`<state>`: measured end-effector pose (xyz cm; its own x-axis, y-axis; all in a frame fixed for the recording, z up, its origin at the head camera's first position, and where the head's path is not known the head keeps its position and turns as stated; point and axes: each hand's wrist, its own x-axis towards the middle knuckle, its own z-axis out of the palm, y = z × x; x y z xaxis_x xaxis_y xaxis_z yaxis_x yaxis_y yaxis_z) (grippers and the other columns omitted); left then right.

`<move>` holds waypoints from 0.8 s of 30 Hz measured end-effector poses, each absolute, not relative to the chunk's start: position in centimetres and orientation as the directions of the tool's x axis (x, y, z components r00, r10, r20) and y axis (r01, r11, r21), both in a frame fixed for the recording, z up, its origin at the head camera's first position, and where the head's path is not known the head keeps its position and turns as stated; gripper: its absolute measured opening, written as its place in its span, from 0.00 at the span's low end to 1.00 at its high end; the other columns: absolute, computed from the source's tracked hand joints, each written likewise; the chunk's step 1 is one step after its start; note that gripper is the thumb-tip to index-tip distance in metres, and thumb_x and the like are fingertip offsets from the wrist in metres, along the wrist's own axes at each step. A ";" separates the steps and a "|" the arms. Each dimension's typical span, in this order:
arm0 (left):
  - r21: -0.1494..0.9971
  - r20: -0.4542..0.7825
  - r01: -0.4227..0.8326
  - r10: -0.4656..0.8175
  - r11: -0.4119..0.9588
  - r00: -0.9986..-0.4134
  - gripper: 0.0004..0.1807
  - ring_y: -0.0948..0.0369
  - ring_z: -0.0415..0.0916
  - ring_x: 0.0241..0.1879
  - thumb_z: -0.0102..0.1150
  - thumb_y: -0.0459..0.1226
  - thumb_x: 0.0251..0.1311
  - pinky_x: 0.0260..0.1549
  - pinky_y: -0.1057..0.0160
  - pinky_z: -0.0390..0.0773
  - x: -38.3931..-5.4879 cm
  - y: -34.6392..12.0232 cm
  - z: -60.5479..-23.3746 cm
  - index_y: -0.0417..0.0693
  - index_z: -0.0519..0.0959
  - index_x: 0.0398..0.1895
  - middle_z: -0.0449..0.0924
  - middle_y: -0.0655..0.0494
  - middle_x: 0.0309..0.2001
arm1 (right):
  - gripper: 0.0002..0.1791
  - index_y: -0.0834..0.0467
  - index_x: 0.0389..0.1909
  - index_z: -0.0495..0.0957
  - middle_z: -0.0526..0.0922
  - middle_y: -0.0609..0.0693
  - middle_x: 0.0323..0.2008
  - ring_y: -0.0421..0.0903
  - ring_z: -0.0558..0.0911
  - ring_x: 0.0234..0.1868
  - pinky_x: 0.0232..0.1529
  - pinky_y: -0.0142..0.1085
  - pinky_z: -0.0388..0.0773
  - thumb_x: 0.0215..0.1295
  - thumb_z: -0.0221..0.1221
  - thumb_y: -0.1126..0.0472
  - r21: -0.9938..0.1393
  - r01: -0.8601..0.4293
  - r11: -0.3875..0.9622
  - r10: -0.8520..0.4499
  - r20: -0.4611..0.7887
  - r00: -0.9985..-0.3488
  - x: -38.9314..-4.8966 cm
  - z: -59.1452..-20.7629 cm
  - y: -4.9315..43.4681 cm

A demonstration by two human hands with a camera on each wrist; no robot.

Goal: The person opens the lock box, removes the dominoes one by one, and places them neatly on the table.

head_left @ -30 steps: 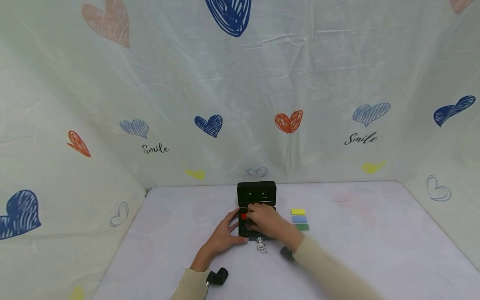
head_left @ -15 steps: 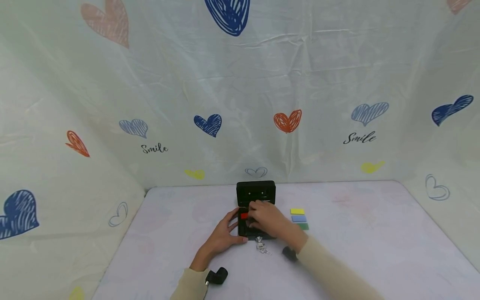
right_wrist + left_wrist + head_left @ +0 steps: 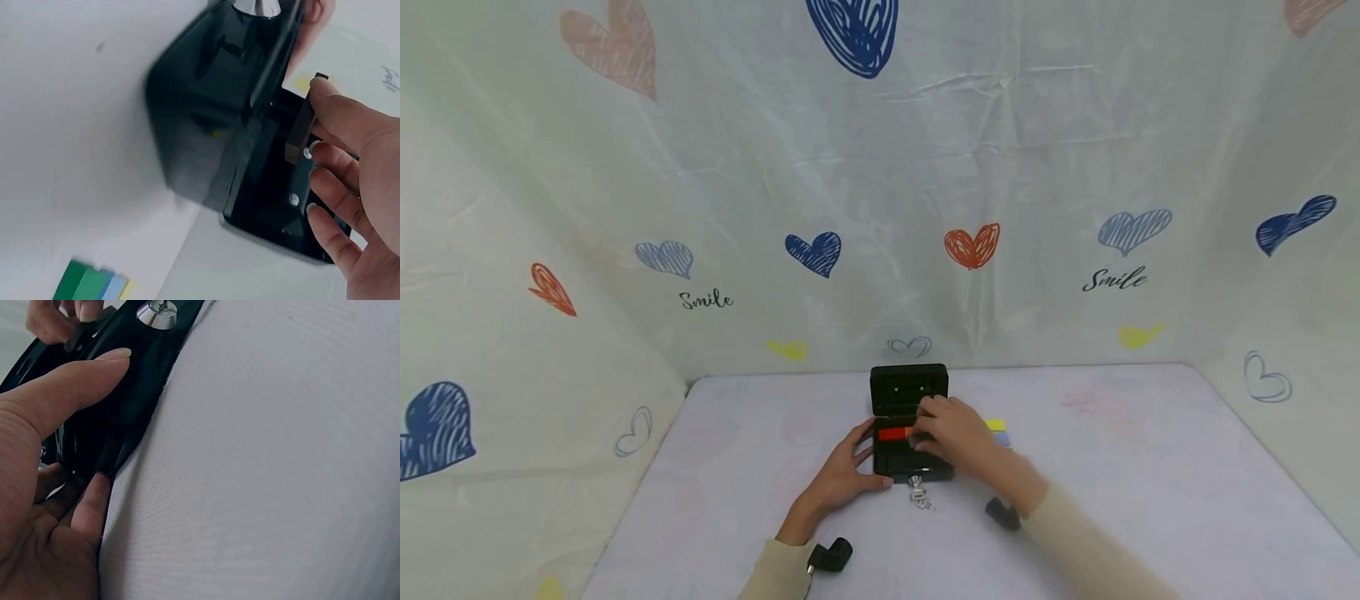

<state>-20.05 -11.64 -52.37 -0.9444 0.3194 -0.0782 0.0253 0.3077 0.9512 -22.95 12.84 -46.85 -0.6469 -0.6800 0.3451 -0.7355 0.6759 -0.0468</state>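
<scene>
A black cash box (image 3: pixel 895 463) stands on the table, its lid (image 3: pixel 904 385) raised. Inside lie a red block (image 3: pixel 891 434) and an orange block (image 3: pixel 908 432), the latter partly behind my right fingers. My left hand (image 3: pixel 841 472) grips the box's left side, thumb at the front corner and fingers along the side. Over the right part of the box is my right hand (image 3: pixel 953 433). In the right wrist view it pinches a small dark bar-shaped block (image 3: pixel 302 122) between thumb and fingers, the other fingers loosely bent.
Keys (image 3: pixel 920 498) hang from the lock at the front of the box. Right of it lie a yellow block (image 3: pixel 996 425) and a blue block (image 3: pixel 1002 438). A green block (image 3: pixel 78 282) beside them is hidden in the head view. A printed white curtain (image 3: pixel 1037 317) rises behind the table.
My right hand has shifted to the right over the box, uncovering more of the red block and part of the orange one. The left hand stays on the box.
</scene>
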 end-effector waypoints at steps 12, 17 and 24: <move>0.940 -0.092 0.013 0.290 0.340 -0.953 0.57 0.34 0.66 0.74 0.80 0.29 0.53 0.67 0.45 0.78 -19.9 -11.5 -52.6 0.43 0.55 0.84 0.55 0.34 0.81 | 0.11 0.51 0.34 0.89 0.79 0.43 0.36 0.43 0.76 0.37 0.40 0.35 0.80 0.51 0.81 0.57 -0.041 -0.709 0.704 -0.620 0.452 -0.641 -22.6 -47.3 16.7; 0.941 -0.086 0.019 0.292 0.339 -0.952 0.57 0.34 0.66 0.74 0.80 0.29 0.53 0.68 0.46 0.78 -19.9 -11.5 -52.6 0.43 0.55 0.84 0.55 0.34 0.81 | 0.13 0.52 0.31 0.88 0.79 0.43 0.35 0.43 0.76 0.35 0.37 0.35 0.79 0.47 0.82 0.59 -0.030 -0.695 0.719 -0.594 0.493 -0.636 -22.4 -47.6 18.3; 0.942 -0.083 0.020 0.292 0.335 -0.953 0.58 0.34 0.66 0.74 0.80 0.29 0.53 0.67 0.46 0.78 -19.9 -11.4 -52.5 0.43 0.55 0.84 0.55 0.34 0.81 | 0.13 0.53 0.29 0.87 0.78 0.43 0.33 0.42 0.75 0.33 0.34 0.34 0.79 0.47 0.83 0.61 -0.058 -0.676 0.735 -0.568 0.492 -0.660 -21.9 -48.2 20.2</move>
<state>-19.93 -11.40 -52.48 -0.9529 0.2918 -0.0830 0.0204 0.3345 0.9422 -21.92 20.19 -48.20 -0.6599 -0.5680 0.4919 -0.6758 0.7348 -0.0583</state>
